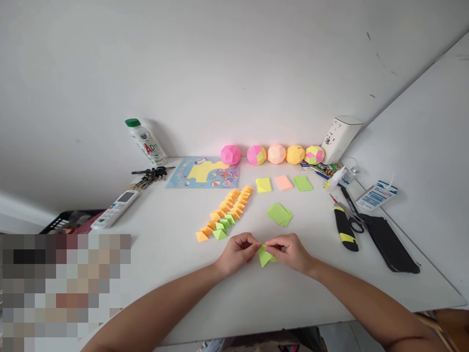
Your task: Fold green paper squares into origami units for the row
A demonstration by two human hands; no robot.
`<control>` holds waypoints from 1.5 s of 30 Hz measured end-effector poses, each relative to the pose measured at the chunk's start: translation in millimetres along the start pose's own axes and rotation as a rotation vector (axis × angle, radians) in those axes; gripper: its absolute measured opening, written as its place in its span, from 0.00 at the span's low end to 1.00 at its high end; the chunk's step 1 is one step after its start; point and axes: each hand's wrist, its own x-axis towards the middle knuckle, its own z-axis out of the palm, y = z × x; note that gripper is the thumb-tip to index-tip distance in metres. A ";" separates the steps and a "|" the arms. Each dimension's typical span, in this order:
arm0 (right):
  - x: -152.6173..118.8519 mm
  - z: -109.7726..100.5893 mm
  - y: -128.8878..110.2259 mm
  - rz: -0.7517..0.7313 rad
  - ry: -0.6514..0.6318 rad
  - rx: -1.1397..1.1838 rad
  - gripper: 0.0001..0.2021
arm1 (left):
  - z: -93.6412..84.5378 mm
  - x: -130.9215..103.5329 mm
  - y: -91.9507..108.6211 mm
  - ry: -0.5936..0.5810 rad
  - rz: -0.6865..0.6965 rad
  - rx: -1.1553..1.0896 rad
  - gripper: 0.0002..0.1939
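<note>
Near the front middle of the table, a green sheet of paper [263, 256], partly folded, is pinched between my two hands. My left hand [238, 253] grips its left corner with thumb and forefinger. On the other side my right hand [290, 250] pinches its upper edge, hiding part of the paper. Just beyond lies a loose stack of green paper squares [280, 214]. To the left, several folded orange paper pieces [216, 214] stand in two slanting rows. A few folded green pieces [220, 234] sit at the near end of the right row.
Paper balls [276, 154] line the wall, behind yellow [263, 185], pink [283, 183] and green [303, 183] paper stacks. A bottle [146, 142], keys [150, 176] and a remote [115, 209] stand left. A cutter [345, 227], scissors [356, 225] and black pouch [389, 243] lie right.
</note>
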 end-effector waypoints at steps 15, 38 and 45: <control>1.7 -2.3 -0.1 0.123 -0.043 0.138 0.13 | -3.6 2.4 -6.4 -0.037 0.083 -0.137 0.15; 10.2 2.1 18.4 0.250 -0.038 0.332 0.13 | 7.0 7.6 -1.3 0.068 -0.016 0.020 0.17; 13.1 1.4 14.8 0.257 -0.021 0.332 0.13 | 9.3 12.6 7.0 0.095 -0.081 0.115 0.13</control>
